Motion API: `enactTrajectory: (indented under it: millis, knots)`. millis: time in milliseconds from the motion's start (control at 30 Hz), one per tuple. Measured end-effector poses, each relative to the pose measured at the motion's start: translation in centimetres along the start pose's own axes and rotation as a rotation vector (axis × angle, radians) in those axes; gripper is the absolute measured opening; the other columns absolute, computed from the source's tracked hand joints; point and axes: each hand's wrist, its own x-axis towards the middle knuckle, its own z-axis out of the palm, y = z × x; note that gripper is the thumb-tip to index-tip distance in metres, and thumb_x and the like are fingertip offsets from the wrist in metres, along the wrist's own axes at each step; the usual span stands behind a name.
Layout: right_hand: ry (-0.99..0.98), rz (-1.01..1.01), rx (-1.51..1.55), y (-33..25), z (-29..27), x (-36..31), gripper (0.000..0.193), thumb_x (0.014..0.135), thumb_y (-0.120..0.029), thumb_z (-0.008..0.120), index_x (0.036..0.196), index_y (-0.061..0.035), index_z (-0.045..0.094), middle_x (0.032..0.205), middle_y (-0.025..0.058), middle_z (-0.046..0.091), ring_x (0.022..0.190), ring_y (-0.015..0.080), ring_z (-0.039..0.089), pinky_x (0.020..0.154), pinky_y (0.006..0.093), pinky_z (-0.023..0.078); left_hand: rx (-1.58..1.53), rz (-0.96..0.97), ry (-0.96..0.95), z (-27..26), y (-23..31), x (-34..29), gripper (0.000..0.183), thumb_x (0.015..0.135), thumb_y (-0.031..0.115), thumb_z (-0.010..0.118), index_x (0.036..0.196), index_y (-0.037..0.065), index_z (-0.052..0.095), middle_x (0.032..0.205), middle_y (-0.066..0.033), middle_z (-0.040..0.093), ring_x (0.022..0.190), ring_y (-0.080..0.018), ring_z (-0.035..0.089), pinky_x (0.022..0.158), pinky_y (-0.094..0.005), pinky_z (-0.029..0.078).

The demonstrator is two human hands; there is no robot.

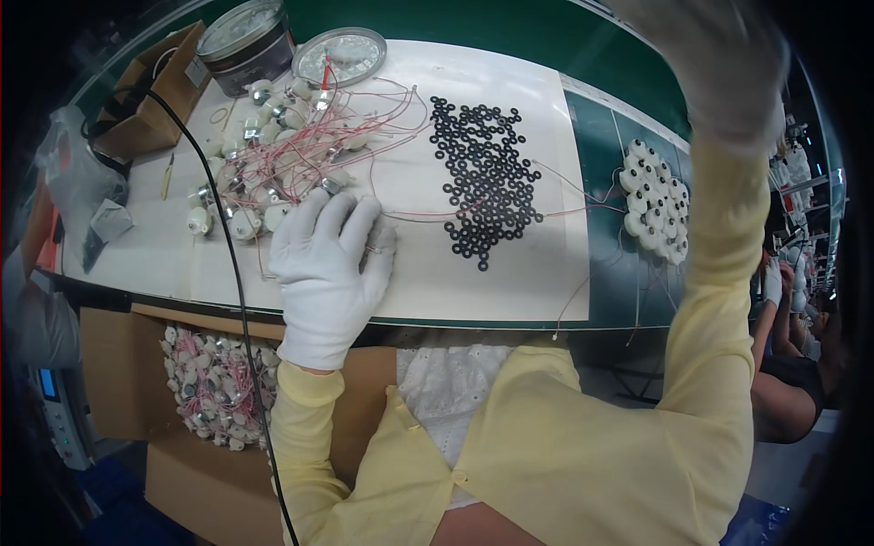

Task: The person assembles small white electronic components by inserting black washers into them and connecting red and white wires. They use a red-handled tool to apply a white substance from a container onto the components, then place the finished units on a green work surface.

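A dense patch of small black rings (487,173) lies flat on the white tabletop (419,287). Left of the rings is the left hand (323,264) in a white fabric glove, back upward, its fingers slightly bent and close together, the thumb set a little apart. Its fingertips reach the near edge of a loose pile of white plastic parts with silver metal bodies and thin pink-red wires (282,150), which sits left of the rings; whether this grip is clenched on a part or only touching, I cannot tell.

The right hand (719,68), pale and blurred, is raised to the right of the rings and farther out; I cannot tell whether its grip is released or grasping something. Right of the rings, beneath that raised arm, stands a tight cluster of rounded white pieces with black centres (655,205). Thin wires cross the rings towards this cluster.
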Motion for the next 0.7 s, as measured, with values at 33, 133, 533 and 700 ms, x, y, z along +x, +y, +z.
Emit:
enactTrajectory:
  millis: [33, 133, 533, 700]
  knots:
    - [0.15, 0.14, -0.138, -0.4, 1.6, -2.9, 0.029, 0.107, -0.035, 0.056, 0.108, -0.0072, 0.066, 0.08, -0.0036, 0.062, 0.067, 0.007, 0.053, 0.064, 0.0239, 0.042, -0.018, 0.007, 0.006, 0.0, 0.1, 0.2, 0.026, 0.087, 0.02, 0.078, 0.111, 0.01, 0.074, 0.11, -0.009, 0.072, 0.111, -0.0353, 0.065, 0.091, -0.047, 0.05]
    - [0.627, 0.69, -0.374, 0.1, 7.0, -9.9, 0.027, 0.104, -0.029, 0.062, 0.115, -0.0042, 0.065, 0.088, -0.0003, 0.065, 0.076, 0.0072, 0.058, 0.069, 0.0224, 0.046, -0.019, 0.031, 0.005, 0.4, 0.6, 0.6, 0.027, 0.086, 0.02, 0.078, 0.111, 0.01, 0.075, 0.11, -0.0089, 0.072, 0.112, -0.0354, 0.065, 0.092, -0.047, 0.05]
    - [0.927, 0.765, -0.585, 12.6, 7.7, -17.3, 0.027, 0.108, -0.013, 0.058, 0.13, 0.0026, 0.062, 0.104, 0.0006, 0.068, 0.093, 0.0071, 0.06, 0.083, 0.0217, 0.048, 0.024, 0.024, 0.005, 0.5, -0.1, -0.1, 0.027, 0.082, 0.019, 0.078, 0.108, 0.011, 0.074, 0.11, -0.0073, 0.071, 0.111, -0.0334, 0.064, 0.089, -0.0469, 0.049]
    - [0.858, 0.724, -0.67, 13.2, 7.2, -17.9, 0.029, 0.107, -0.011, 0.058, 0.133, 0.0016, 0.062, 0.102, 0.0, 0.069, 0.091, 0.0068, 0.06, 0.08, 0.0216, 0.049, 0.016, 0.021, 0.024, 0.7, -0.2, 0.0, 0.027, 0.081, 0.019, 0.079, 0.107, 0.011, 0.074, 0.109, -0.007, 0.071, 0.11, -0.0327, 0.064, 0.085, -0.046, 0.049]
